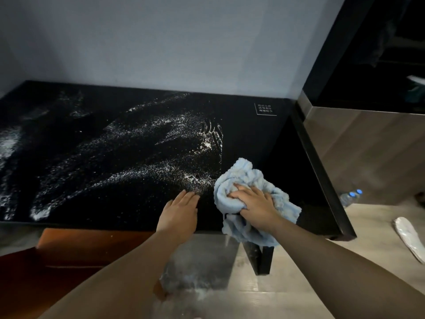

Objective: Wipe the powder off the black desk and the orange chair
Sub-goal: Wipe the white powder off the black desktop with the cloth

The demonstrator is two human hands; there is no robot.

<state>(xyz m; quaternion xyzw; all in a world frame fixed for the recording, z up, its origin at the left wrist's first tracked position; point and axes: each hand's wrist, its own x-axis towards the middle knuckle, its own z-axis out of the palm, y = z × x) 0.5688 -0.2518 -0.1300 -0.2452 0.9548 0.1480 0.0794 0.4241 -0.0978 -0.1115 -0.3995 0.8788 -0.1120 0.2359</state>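
The black desk (pixel 264 139) stands against a pale wall, with white powder (pixel 161 139) scattered in streaks over its left and middle parts. My right hand (pixel 255 203) grips a bunched light blue cloth (pixel 250 178) near the desk's front edge, to the right of the powder; part of the cloth hangs over the edge. My left hand (pixel 180 210) lies flat on the desk beside it, fingers straight, fingertips at the rim of the powder. The orange chair (pixel 76 249) sits low at the left, tucked partly under the desk.
A dark cabinet (pixel 368 65) with a metallic side stands right of the desk. Two water bottles (pixel 351 196) and a white slipper (pixel 409 238) lie on the wooden floor at the right. Powder dusts the floor (pixel 200 293) under the desk's front edge.
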